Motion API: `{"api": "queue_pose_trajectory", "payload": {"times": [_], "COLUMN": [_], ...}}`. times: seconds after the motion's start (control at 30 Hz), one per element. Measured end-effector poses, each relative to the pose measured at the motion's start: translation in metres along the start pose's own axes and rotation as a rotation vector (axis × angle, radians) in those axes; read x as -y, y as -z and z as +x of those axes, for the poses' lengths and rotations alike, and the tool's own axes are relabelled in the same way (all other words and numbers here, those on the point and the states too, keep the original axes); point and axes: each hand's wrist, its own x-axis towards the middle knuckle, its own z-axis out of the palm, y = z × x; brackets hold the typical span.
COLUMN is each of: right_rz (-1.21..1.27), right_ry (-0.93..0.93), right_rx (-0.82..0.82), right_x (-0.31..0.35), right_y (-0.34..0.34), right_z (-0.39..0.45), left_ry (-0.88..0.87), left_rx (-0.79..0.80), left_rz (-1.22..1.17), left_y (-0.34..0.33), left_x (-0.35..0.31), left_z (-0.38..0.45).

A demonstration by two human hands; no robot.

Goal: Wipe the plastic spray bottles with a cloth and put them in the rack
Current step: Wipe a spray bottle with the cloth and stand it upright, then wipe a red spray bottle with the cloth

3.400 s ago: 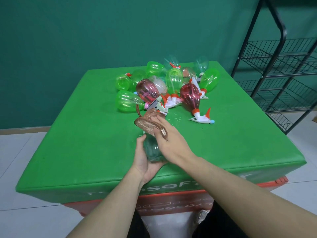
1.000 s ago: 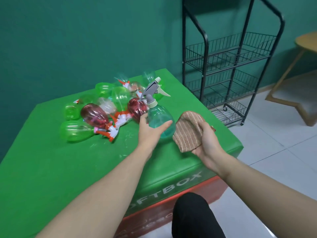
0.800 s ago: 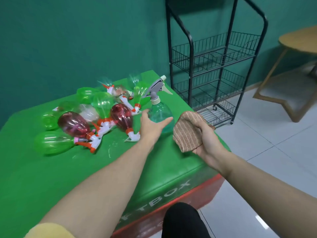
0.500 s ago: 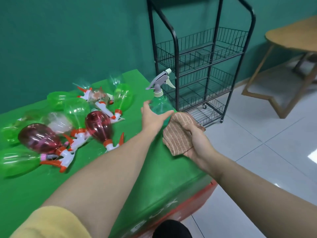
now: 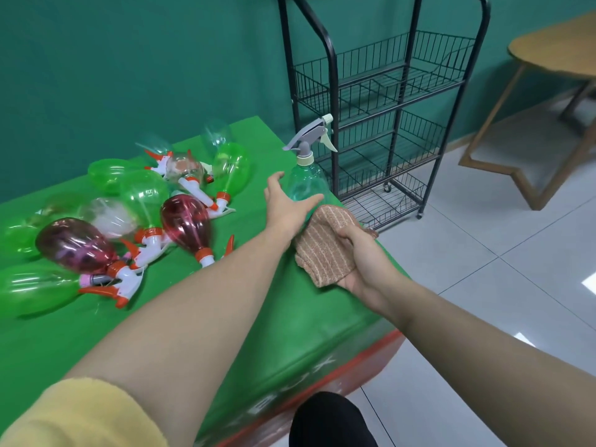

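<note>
Our left hand (image 5: 285, 209) is wrapped round the lower body of a teal spray bottle (image 5: 304, 185), thumb on the near-left side and fingers curving across its front, so the bottle stands upright in our grip with its grey trigger head (image 5: 311, 135) pointing up and to the right. Our right hand (image 5: 361, 258) sits just below and to the right of it, fingers curled over a brown striped cloth (image 5: 324, 250) that is bunched in the palm; the cloth's upper edge lies right beside the bottle's base, though we cannot tell whether the two touch. The held bottle is over the far right corner of the green tabletop (image 5: 225, 317), between our hands and the black wire rack (image 5: 383, 91), which stands on the tiled floor (image 5: 483, 285) just beyond that corner. To the left on the tabletop lies a pile of spray bottles (image 5: 135, 214) on their sides, green, clear and two dark red ones, with orange-and-white trigger heads, well apart from both hands. A yellow sleeve (image 5: 77, 414) shows on our left arm, and a wooden table (image 5: 554, 50) stands at far right
</note>
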Motion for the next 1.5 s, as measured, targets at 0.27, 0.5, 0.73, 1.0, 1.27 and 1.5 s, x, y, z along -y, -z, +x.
{"api": "queue_pose_trajectory", "payload": {"times": [0.27, 0.5, 0.73, 1.0, 1.27, 1.5], "right_rz": [-0.051, -0.099, -0.183, -0.238, -0.244, -0.188], "right_ry": [-0.026, -0.037, -0.032, -0.036, -0.057, -0.051], "right_rx": [0.055, 0.097, 0.126, 0.093, 0.072, 0.089], "right_x": [-0.022, -0.044, -0.062, -0.067, -0.069, -0.066], "right_y": [-0.027, -0.073, -0.111, -0.120, -0.114, -0.110], "right_z": [-0.037, -0.053, -0.042, -0.016, -0.004, -0.013], "left_ry": [-0.042, -0.054, -0.231, -0.526, -0.720, -0.680], "left_rx": [-0.008, -0.029, 0.084, 0.318, 0.339, 0.225], "left_rz": [0.042, 0.090, 0.506, 1.130, 1.420, 1.312], "left_y": [0.067, 0.137, 0.192, 0.210, 0.213, 0.226], "left_x": [0.026, 0.059, 0.082, 0.084, 0.088, 0.084], "left_z": [-0.047, -0.082, -0.072, -0.037, -0.014, -0.031]}}
